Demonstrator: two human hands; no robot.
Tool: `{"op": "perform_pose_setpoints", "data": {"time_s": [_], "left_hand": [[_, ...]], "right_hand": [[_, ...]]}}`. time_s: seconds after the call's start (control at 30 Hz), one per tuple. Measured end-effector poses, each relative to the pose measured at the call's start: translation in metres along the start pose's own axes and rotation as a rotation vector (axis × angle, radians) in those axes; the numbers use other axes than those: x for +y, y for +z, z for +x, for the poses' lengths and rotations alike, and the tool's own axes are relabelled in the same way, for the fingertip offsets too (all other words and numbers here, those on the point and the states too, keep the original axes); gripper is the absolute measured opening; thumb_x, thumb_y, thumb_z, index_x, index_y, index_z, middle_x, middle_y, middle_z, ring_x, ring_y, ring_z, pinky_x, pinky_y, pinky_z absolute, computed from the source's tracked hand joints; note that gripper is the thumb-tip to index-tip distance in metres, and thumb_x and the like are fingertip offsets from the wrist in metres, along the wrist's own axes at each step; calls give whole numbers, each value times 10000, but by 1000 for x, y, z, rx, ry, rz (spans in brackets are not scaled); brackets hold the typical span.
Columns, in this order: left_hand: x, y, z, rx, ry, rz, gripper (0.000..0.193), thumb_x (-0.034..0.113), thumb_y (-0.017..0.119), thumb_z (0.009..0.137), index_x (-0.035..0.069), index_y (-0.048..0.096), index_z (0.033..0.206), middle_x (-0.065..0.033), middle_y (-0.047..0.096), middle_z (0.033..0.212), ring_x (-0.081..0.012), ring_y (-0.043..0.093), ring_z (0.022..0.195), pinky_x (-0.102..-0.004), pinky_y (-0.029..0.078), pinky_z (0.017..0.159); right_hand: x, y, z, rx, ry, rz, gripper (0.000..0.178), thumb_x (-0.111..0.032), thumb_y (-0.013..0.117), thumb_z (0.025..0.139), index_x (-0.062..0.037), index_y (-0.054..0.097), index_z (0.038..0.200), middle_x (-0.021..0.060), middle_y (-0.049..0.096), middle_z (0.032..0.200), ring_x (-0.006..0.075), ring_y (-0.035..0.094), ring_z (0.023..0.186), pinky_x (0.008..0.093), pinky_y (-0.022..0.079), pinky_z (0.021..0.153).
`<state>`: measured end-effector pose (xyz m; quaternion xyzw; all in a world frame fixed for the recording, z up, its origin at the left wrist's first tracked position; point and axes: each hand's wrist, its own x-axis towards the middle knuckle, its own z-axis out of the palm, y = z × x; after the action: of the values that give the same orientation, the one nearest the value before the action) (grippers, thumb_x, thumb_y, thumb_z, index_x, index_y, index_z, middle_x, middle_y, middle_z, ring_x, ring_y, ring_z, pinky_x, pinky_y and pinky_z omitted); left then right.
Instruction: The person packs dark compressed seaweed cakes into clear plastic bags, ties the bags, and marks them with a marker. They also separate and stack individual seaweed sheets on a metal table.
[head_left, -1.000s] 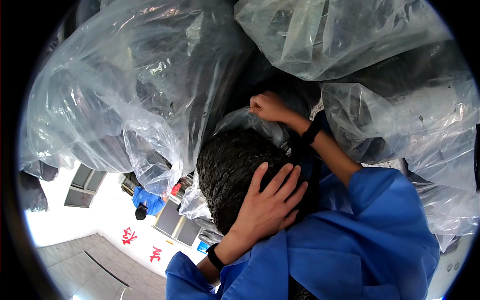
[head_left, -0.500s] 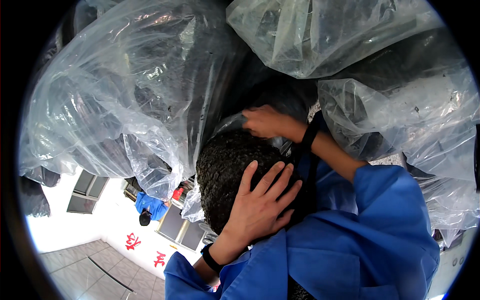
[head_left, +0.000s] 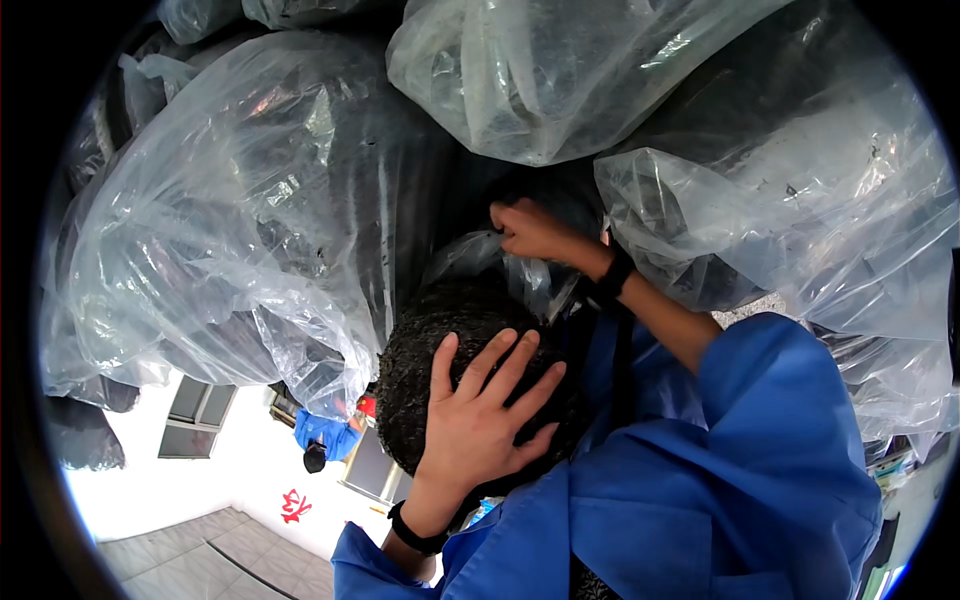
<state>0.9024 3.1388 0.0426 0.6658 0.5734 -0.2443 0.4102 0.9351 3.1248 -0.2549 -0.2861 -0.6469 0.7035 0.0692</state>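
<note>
A rounded black bundle with a rough, grainy surface (head_left: 420, 330) is at the middle of the view, close against my body. My left hand (head_left: 480, 415) lies on it, fingers spread wide and palm down. Beyond the bundle, my right hand (head_left: 535, 230) is closed, its fingers curled at the edge of a clear plastic bag (head_left: 530, 280). The plastic hangs in folds below that hand and along the bundle's far side. What lies in the dark gap behind my right hand is hard to make out.
Large clear plastic bags with dark contents are piled around: one at left (head_left: 230, 200), one overhead (head_left: 560, 80), one at right (head_left: 700, 220). Down at the left, a person in blue (head_left: 325, 435) stands by a white wall (head_left: 250, 450) with windows and red lettering.
My left hand and the bundle have shifted slightly left in view. My right hand has risen a little off the bundle, and more of the plastic shows beneath it.
</note>
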Motion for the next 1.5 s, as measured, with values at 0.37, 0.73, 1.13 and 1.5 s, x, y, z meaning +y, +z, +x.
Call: {"op": "perform_pose_setpoints", "data": {"time_s": [0.37, 0.73, 1.13, 1.5], "left_hand": [[-23, -15, 4, 63, 20, 44, 507, 426, 677, 648, 278, 640, 1132, -47, 499, 1305, -233, 423, 1232, -524, 166, 1078], [-51, -25, 2, 104, 45, 28, 549, 398, 686, 638, 215, 634, 1153, -85, 491, 1312, -288, 419, 1237, -530, 179, 1068], [-52, -16, 2, 133, 101, 129, 524, 392, 657, 695, 192, 614, 1177, -81, 472, 1324, -289, 404, 1251, -539, 183, 1064], [-49, -8, -14, 164, 109, 132, 537, 374, 672, 675, 195, 613, 1178, -74, 466, 1330, -287, 400, 1254, -536, 188, 1063]], "right_hand": [[-13, 39, -43, 332, 500, 510, 219, -195, 554, 863, 11, 586, 795, 133, 633, 689, 262, 639, 627, 408, 490, 548], [19, 71, -95, 186, 238, 663, 257, -187, 646, 727, -4, 561, 888, 91, 543, 795, 247, 534, 754, 359, 440, 667], [-29, 69, -131, 265, -169, -452, 329, -281, 696, 678, -32, 532, 818, 122, 567, 719, 254, 609, 616, 319, 507, 508], [-12, 70, -120, 394, 222, 472, 59, -43, 600, 772, 6, 593, 805, 90, 612, 722, 187, 607, 609, 314, 488, 559]]}}
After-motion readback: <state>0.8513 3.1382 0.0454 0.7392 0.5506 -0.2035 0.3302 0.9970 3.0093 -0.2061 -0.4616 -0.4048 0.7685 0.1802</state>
